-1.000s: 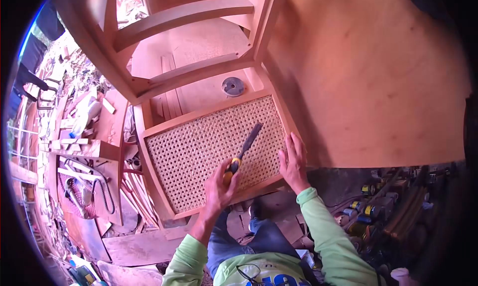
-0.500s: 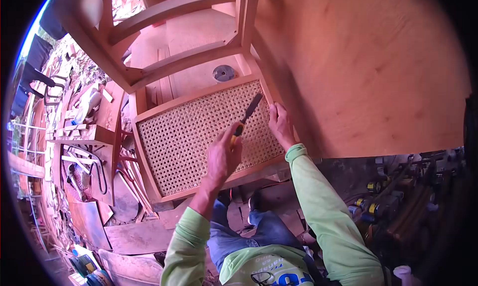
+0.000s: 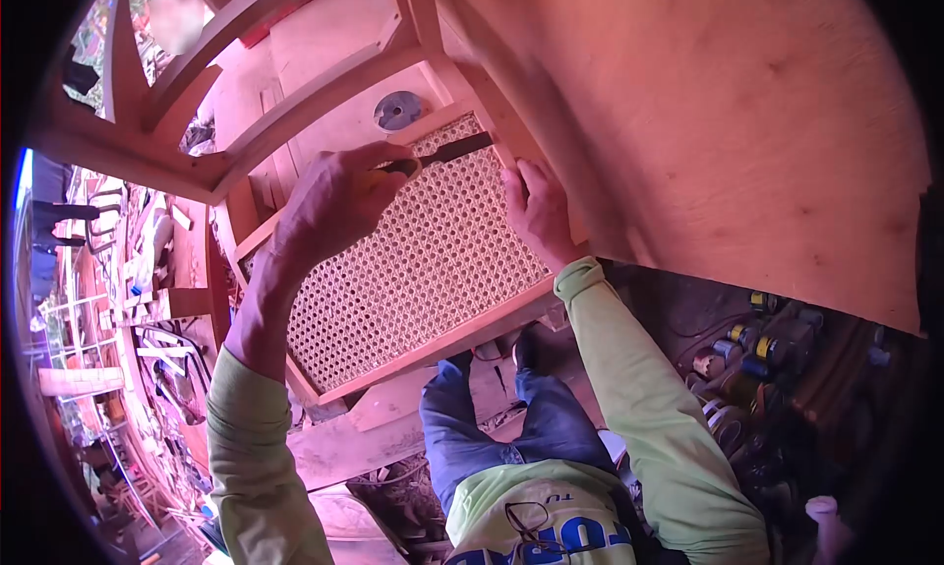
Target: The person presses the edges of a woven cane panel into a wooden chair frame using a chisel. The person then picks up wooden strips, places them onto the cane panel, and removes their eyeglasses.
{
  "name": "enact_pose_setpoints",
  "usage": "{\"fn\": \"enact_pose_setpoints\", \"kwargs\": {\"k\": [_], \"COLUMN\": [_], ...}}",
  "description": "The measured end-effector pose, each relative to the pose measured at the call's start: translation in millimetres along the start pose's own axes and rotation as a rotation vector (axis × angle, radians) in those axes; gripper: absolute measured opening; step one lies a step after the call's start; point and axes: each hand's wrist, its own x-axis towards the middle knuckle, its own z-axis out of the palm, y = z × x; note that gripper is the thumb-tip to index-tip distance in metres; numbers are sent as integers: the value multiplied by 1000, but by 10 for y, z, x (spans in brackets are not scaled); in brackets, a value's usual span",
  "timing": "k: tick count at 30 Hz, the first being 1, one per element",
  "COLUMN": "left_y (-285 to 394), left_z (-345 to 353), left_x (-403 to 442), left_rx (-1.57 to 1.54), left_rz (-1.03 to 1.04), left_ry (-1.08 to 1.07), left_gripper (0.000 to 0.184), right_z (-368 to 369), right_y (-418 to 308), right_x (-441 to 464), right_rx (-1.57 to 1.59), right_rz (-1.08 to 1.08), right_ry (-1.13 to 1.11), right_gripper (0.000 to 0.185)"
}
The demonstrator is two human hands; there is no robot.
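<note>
At the far left, wooden offcuts (image 3: 187, 304) lay heaped in bright light, many of them too small and distorted to tell apart. Next to them rose the bare wooden chair frame (image 3: 305, 106), its curved rails sloping up across the upper left. The person's left hand (image 3: 334, 201), below a pale green sleeve (image 3: 251, 437), was raised over the upper left part of a woven cane panel (image 3: 413, 270), its fingers closed around the handle of a chisel (image 3: 457, 150). Just beyond that hand, a dark round disc (image 3: 398, 111) with a central hole lay flat on a wooden surface. The cane panel sat within a wooden seat frame (image 3: 442, 337), and the chisel lay across the panel's far right corner, blade pointing right, its tip at the frame's right side rail; whether the edge touched wood or cane could not be told. Below the panel showed the person's blue jeans (image 3: 482, 417). The right hand (image 3: 539, 214) was at that same side rail, near the blade tip, fingers partly curled; how firmly it gripped the rail could not be told. Beside it a broad plywood sheet (image 3: 747, 142) filled the upper right, and beneath its lower edge yellow-banded cylindrical machines (image 3: 765, 347) stood in shadow.
</note>
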Motion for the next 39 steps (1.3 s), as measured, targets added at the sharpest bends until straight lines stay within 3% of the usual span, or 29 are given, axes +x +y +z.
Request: {"fn": "enact_pose_setpoints", "kwargs": {"k": [12,18,21,24,27,30,32,34,36,39], "left_y": [-87,-26,2,16,-369,-741,-765,-677,-590,-445], "left_z": [-38,-62,-60,-92,93,324,579,709,762,724], "left_x": [-39,57,164,227,64,-224,-432,-698,-965,-1128], "left_rx": [-129,-75,-6,74,-283,-901,-1094,-1110,-989,-804], "left_rz": [-23,-80,44,36,-26,-305,-272,-270,-300,-354], "left_ry": [10,-67,-35,-48,-54,-128,38,238,314,254], "left_gripper": [31,29,28,27,30,38,50,51,47,39], "right_z": [-11,-10,-24,1,0,-26,-42,-56,-23,-38], "right_y": [-50,-49,-37,-17,-1,-19,-8,22,30,-114], "right_x": [14,22,9,14,24,10,37,14,18,-31], "right_rx": [-38,6,-12,-56,-18,56,101,121,137,188], "right_rz": [-1,-12,12,20,-24,12,30,111,108,222], "right_ry": [20,33,9,-17,14,14,16,-35,52,52], "right_gripper": [18,18,18,19,20,20,22,25,28,32]}}
